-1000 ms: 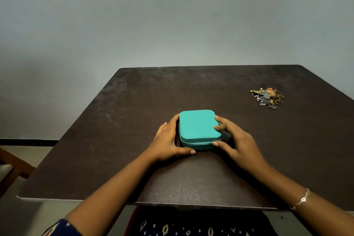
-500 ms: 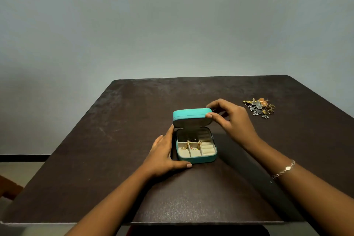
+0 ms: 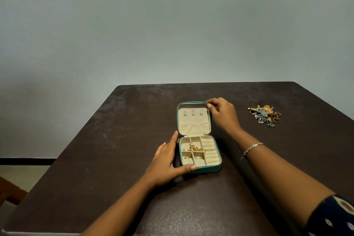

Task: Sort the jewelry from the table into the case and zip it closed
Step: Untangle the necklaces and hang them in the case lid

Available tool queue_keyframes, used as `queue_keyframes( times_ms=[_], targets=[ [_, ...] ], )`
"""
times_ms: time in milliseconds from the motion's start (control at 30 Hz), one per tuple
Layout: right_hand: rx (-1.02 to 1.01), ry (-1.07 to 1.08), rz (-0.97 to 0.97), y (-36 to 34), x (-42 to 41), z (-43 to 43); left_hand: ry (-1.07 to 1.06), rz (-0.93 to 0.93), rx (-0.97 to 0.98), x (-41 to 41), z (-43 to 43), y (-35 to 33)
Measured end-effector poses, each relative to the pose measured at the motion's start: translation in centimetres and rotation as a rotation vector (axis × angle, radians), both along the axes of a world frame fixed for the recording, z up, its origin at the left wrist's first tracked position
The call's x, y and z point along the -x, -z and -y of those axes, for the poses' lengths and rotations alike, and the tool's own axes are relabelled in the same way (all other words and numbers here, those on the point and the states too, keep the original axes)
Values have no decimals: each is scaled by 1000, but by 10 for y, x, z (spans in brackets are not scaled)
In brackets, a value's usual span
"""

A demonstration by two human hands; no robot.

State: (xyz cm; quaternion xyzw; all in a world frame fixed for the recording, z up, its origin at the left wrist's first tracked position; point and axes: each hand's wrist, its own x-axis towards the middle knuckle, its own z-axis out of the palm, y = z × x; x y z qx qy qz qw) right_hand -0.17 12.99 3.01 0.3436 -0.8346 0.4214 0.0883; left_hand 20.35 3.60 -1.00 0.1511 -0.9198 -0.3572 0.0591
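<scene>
A small teal jewelry case lies open in the middle of the dark table. Its beige lid is folded back, away from me. Gold chains lie tangled over the dividers of the base. My left hand rests against the base's left side with straight fingers, thumb along the front edge. My right hand pinches the lid's far right corner. A pile of loose jewelry, gold and silver pieces with rings, sits on the table to the right of that hand.
A plain grey wall stands behind the table. The table's near edge runs along the bottom of the view. A brown piece of furniture shows at the lower left on the floor.
The case was shut a second ago. My right hand lifted the lid and laid it back fully open. My left hand stayed at the base's left side.
</scene>
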Motion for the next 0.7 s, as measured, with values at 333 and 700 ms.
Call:
queue_keyframes(
  times_ms=[333,700],
  targets=[
    [-210,-90,231,8,1,-7,46,-70,-5,-1,-2,-4],
    [-212,-380,-126,-9,-48,-49,19,-108,-18,2,2,4]
  ],
)
